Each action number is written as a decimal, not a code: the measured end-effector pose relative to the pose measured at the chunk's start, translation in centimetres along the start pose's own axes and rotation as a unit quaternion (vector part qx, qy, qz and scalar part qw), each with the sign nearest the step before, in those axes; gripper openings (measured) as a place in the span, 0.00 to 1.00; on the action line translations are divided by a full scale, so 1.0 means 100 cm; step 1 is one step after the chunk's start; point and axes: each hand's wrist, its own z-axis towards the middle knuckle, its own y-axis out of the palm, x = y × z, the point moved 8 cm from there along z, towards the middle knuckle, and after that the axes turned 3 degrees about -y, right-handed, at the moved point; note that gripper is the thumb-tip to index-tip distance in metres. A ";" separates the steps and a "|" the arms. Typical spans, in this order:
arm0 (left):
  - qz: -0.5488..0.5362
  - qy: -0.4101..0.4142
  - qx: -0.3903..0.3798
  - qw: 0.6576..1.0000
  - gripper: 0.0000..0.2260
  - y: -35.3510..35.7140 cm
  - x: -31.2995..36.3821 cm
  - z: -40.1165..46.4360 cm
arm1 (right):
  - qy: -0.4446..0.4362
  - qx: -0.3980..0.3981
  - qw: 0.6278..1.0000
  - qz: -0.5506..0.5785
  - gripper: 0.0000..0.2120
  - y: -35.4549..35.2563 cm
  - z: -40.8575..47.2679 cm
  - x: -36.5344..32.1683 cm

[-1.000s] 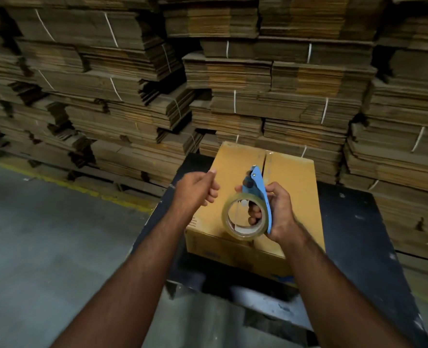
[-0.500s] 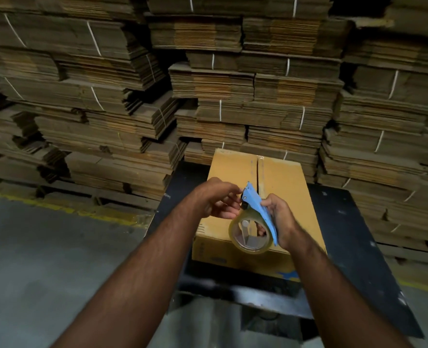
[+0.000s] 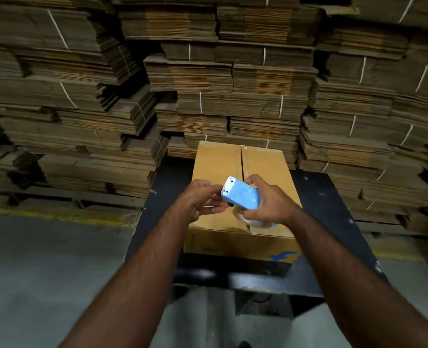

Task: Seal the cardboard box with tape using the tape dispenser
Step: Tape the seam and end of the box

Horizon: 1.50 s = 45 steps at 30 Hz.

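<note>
Dispenser (image 3: 240, 195) tilted flat over box (image 3: 215, 162).

Tape dispenser (image 3: 240, 196) now flat-side up.

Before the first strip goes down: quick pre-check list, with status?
1. Flaps closed: ok, the box top lies flat with only the middle seam showing.
2. Box seated: ok, flat on the black table.
3. Dispenser gripped: ok, right hand wraps the blue tape dispenser.
4. Tape end pulled free: cannot tell, left hand pinches at the toothed edge but no tape shows.
5. Dispenser on seam: not ok, held above the near end.
</note>
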 end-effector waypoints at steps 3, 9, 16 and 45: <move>-0.028 0.038 0.004 0.999 0.06 0.000 0.003 0.001 | -0.030 0.004 0.998 -0.054 0.33 -0.010 0.002 -0.004; 0.048 0.182 0.130 0.974 0.07 -0.010 0.030 -0.006 | -0.081 0.015 0.989 -0.125 0.29 -0.031 0.000 0.000; 0.004 0.184 0.190 0.964 0.06 0.006 0.018 -0.014 | -0.104 0.022 0.986 -0.127 0.29 -0.039 -0.004 0.015; 0.051 0.146 0.314 0.937 0.07 -0.029 0.022 -0.042 | -0.236 -0.001 0.966 -0.109 0.33 -0.027 0.025 0.002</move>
